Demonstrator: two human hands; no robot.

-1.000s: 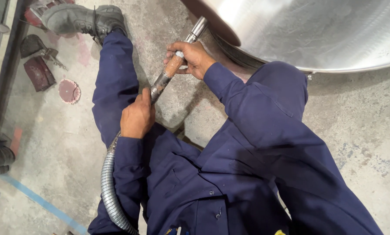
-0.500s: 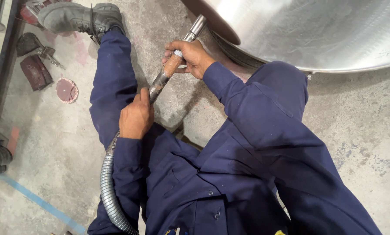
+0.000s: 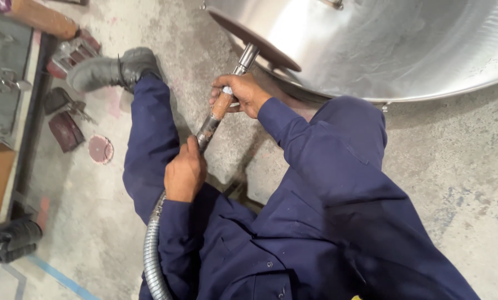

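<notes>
I sit on a concrete floor in dark blue overalls. My left hand [image 3: 184, 173] is closed around the lower part of a long shaft tool [image 3: 211, 121] with a worn brown grip. My right hand [image 3: 243, 93] holds the same tool higher up, near its metal neck. The neck runs up to a flat dark disc [image 3: 254, 40] that lies against the underside of a large shiny steel vessel [image 3: 382, 44]. A ribbed metal hose [image 3: 151, 250] trails from the tool down past my left arm.
My left leg stretches out to a dark work boot [image 3: 111, 69]. Small dark blocks [image 3: 65, 129] and a round reddish disc [image 3: 100, 149] lie on the floor at left. A metal frame [image 3: 4, 72] stands along the left edge. A black object [image 3: 14, 241] sits at lower left.
The view has shifted so everything sits a little lower and to the right in the picture. Both hands keep the same grip on the tool.
</notes>
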